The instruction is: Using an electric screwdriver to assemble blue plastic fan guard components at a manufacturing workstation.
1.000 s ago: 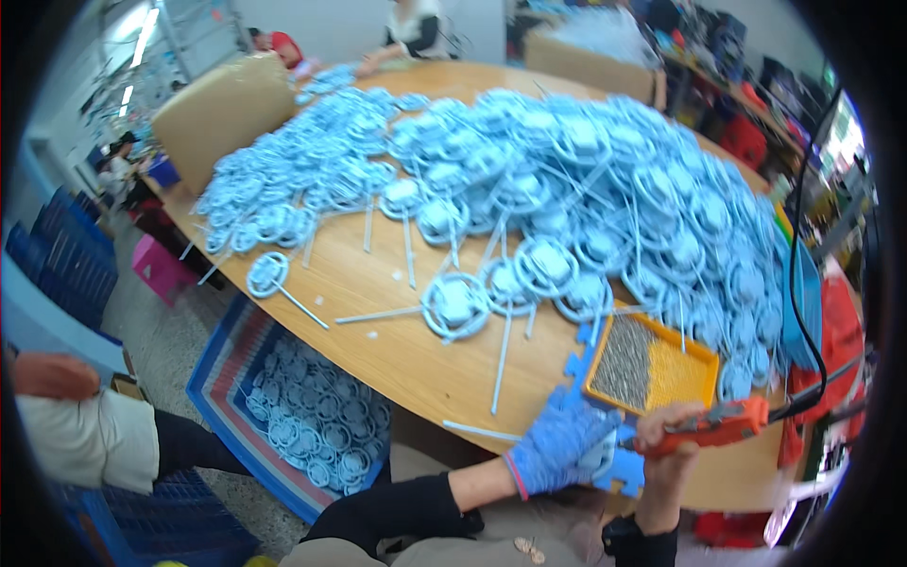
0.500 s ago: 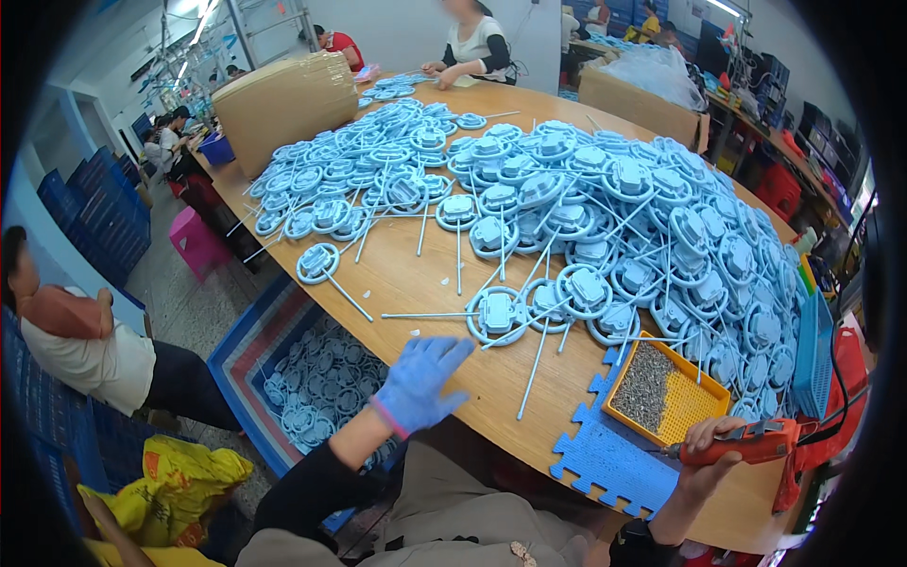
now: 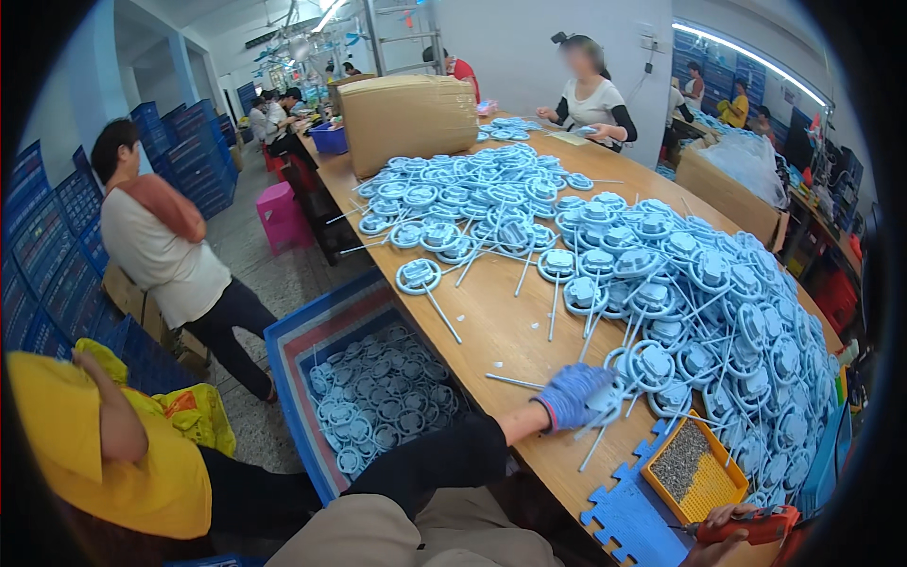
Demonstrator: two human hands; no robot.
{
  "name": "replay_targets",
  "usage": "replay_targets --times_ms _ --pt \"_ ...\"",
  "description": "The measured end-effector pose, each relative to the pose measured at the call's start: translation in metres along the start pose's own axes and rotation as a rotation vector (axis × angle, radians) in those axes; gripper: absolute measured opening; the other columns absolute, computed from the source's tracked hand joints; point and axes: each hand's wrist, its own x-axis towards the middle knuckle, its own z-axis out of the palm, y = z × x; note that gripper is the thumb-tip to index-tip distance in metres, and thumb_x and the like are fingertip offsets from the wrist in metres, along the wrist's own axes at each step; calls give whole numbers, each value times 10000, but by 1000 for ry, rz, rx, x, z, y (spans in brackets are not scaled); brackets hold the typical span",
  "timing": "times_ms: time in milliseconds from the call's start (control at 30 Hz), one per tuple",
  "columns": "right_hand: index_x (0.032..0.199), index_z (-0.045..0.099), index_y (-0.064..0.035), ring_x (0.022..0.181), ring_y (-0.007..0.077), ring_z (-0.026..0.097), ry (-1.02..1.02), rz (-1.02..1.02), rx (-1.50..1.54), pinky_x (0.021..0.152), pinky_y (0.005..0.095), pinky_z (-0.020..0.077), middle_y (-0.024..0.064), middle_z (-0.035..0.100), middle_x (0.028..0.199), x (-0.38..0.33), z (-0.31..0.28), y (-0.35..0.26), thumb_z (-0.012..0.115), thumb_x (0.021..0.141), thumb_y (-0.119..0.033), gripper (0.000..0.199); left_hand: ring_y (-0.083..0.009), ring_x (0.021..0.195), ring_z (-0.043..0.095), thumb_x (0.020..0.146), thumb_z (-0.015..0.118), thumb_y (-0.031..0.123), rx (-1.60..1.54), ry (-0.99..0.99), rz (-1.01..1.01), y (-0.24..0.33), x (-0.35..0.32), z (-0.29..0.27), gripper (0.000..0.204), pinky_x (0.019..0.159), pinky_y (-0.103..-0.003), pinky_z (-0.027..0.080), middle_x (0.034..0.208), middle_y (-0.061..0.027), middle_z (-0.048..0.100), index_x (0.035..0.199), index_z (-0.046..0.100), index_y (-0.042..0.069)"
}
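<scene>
My left hand (image 3: 574, 397), in a blue knit glove, reaches over the table's near side. Its fingers are curled over a light-blue round plastic part (image 3: 606, 404) with a thin rod; the fingers are slightly blurred and partly hide the part. Down at the lower right edge, my right hand (image 3: 722, 541) is wrapped around a red electric screwdriver (image 3: 767, 525), its tip pointing left. A large heap of the same light-blue parts (image 3: 694, 283) covers much of the table. Beside the screwdriver, an orange tray (image 3: 723, 484) holds many small metal screws (image 3: 682, 457).
The orange tray rests on a blue foam mat (image 3: 631, 515). Below the table's left edge, a striped-lined bin (image 3: 300, 378) holds more parts. A cardboard box (image 3: 411, 123) stands on the far side. One person stands at left, another in yellow sits nearby, and one works across the table.
My left hand has moved right and down from above the bare tabletop onto a round part. The view has swung, so my right hand with the screwdriver sits lower in the picture.
</scene>
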Motion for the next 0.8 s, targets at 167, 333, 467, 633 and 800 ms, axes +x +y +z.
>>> replay_targets --times_ms 167,333,467,633,800 --pt "1237 395 -8 694 133 512 -36 0 -3 617 252 415 66 507 781 13 10 13 648 841 -481 666 -337 1038 535 712 703 329 -26 -24 -30 17 -12 1 761 936 -411 400 1107 -176 566 1354 411 44" --pt "1242 391 -5 703 136 515 -37 2 -21 627 254 419 69 511 791 12 15 15 644 848 -469 660 -334 1059 515 721 701 308 -47 68 -83 19 -39 -22 763 955 -415 381 1123 -169 557 1367 395 40" --pt "1247 387 -2 709 138 518 -39 -1 -34 636 257 422 71 515 799 14 20 16 642 853 -459 655 -347 1055 511 730 699 300 21 86 -120 18 -64 -12 721 961 -426 376 1156 -177 546 1342 426 33" --pt "1252 382 1 718 140 521 -68 10 -31 646 259 426 74 520 808 12 32 15 639 859 -448 649 -387 1147 484 747 671 292 111 178 11 30 -87 -2 657 1024 -453 347 1243 -197 520 1310 464 23" --pt "1257 378 4 726 142 525 -74 33 -65 656 262 430 77 524 818 -2 28 2 635 865 -436 643 -366 1140 499 805 617 341 64 293 68 33 -89 9 604 1012 -441 359 1240 -205 527 1284 467 5"
